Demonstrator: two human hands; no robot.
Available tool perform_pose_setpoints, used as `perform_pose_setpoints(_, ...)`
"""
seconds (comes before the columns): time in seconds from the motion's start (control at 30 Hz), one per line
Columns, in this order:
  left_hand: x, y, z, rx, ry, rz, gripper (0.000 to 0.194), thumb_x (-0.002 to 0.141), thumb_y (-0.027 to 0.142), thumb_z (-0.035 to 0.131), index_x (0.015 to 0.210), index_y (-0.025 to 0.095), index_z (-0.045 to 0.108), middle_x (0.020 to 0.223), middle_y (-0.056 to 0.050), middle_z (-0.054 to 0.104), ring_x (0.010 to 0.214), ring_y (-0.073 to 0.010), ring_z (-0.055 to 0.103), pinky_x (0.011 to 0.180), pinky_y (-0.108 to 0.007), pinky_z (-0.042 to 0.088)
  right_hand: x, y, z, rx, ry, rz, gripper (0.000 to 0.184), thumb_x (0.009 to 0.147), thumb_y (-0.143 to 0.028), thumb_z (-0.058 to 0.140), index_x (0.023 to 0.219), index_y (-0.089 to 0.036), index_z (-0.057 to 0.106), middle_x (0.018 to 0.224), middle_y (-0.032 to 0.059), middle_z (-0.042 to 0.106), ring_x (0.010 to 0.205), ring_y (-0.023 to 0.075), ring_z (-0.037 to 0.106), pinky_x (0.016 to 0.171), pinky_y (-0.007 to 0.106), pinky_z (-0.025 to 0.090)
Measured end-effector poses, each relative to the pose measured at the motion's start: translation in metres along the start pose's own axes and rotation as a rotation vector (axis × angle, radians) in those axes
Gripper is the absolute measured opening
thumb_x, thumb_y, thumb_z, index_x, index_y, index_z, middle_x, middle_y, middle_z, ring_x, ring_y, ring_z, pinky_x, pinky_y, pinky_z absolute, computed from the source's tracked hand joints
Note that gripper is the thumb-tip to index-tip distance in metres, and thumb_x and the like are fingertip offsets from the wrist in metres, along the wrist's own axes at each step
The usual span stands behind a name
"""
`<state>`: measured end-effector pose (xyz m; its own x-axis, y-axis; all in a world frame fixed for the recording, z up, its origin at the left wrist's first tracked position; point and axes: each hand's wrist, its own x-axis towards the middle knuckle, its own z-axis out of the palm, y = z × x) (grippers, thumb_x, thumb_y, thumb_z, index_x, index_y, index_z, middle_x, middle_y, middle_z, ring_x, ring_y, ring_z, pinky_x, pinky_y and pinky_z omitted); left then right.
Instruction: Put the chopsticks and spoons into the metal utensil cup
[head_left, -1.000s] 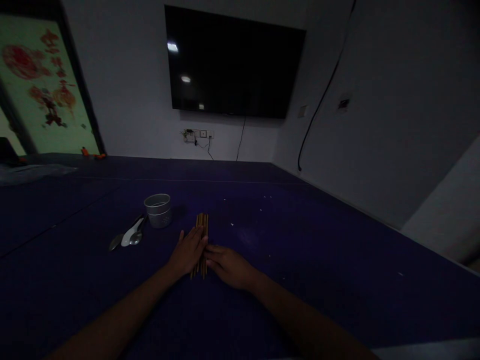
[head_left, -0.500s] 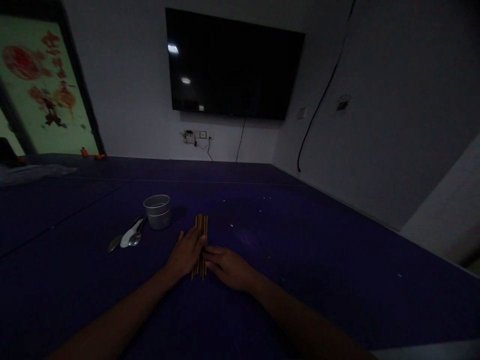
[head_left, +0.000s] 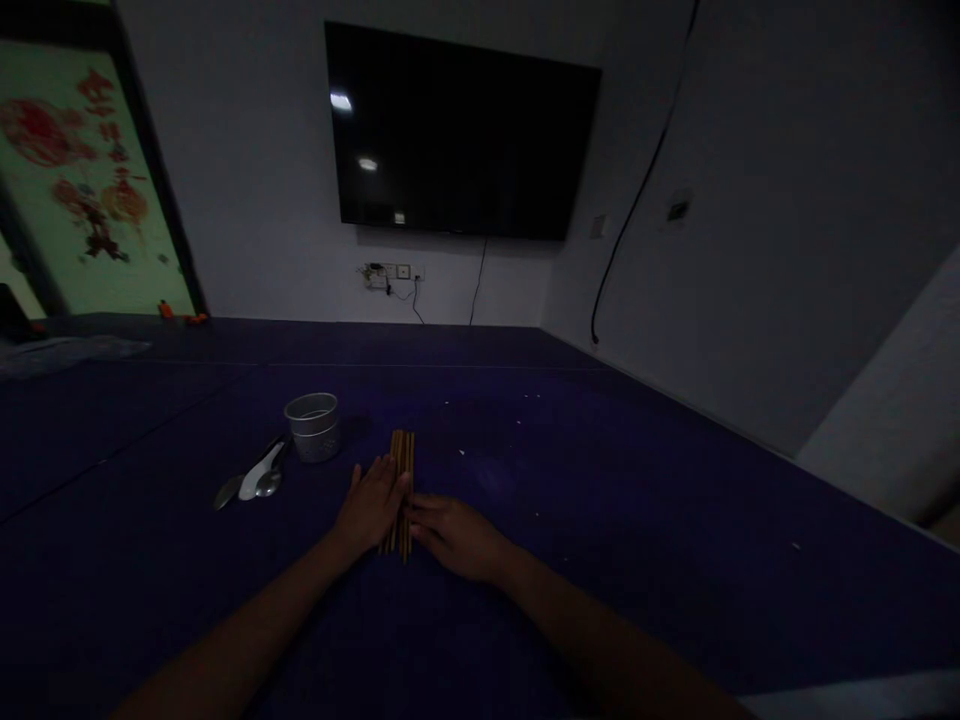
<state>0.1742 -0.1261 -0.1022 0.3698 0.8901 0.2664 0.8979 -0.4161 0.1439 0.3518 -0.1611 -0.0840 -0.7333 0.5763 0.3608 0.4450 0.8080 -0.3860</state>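
Bundle of thin brown sticks (head_left: pixel 406 455) lies on the dark purple worktop (head_left: pixel 637 520), btwn both hands, pointing roughly away from the person. L hand (head_left: pixel 369 507) is laid along the L side, fingers fairly straight & a bit spread, thumb side over the sticks. R hand (head_left: pixel 459 535) comes in from the R, fingers narrow & bunched at the bundle's edge; can't tell if they pinch any stick, b/c it's dim & the tips are partly hidden.

Step looks like squaring up the bundle. To do it well: press in evenly from both sides, approx mid-length, palms low, so sticks stay in one layer & don't ride up or roll. Near ends look uneven, far ends closer to level, so best tap the near ends flush w/ a fingertip while the other hand steadies. Light force only; round sticks prob. skid if squeezed hard.

Keep the L elbow & wrist clear of the metal cup (head_left: pixel 313 432) & spoons (head_left: pixel 259 478), just beside each other, a little apart from the L hand.
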Motion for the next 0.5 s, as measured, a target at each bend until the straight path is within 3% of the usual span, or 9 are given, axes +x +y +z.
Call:
perform_pose_setpoints(0.23, 0.005, -0.009, 0.014, 0.066, -0.008, 0.023, 0.049, 0.094, 0.034, 0.019, 0.133, 0.016, 0.043, 0.141, -0.015, 0.039, 0.133, -0.0307, 0.029, 0.104, -0.058, 0.020, 0.001, 0.002, 0.003, 0.018, 0.008, 0.015, 0.024, 0.092, -0.017, 0.039, 0.104, -0.019, 0.060, 0.108, 0.0061, 0.061, 0.108, 0.0177, 0.054, 0.091, 0.030, 0.044)
perform_pose_setpoints(0.5, 0.004, 0.002, 0.005, -0.069, 0.053, -0.068, 0.058, 0.095, 0.040, 0.010, 0.129, 0.010, 0.046, 0.131, -0.016, 0.051, 0.129, -0.0263, 0.036, 0.106, -0.052, 0.021, 0.002, 0.001, 0.002, 0.037, 0.011, 0.014, 0.026, 0.092, -0.016, 0.038, 0.110, -0.019, 0.057, 0.112, 0.0067, 0.060, 0.109, 0.0178, 0.054, 0.093, 0.030, 0.043)
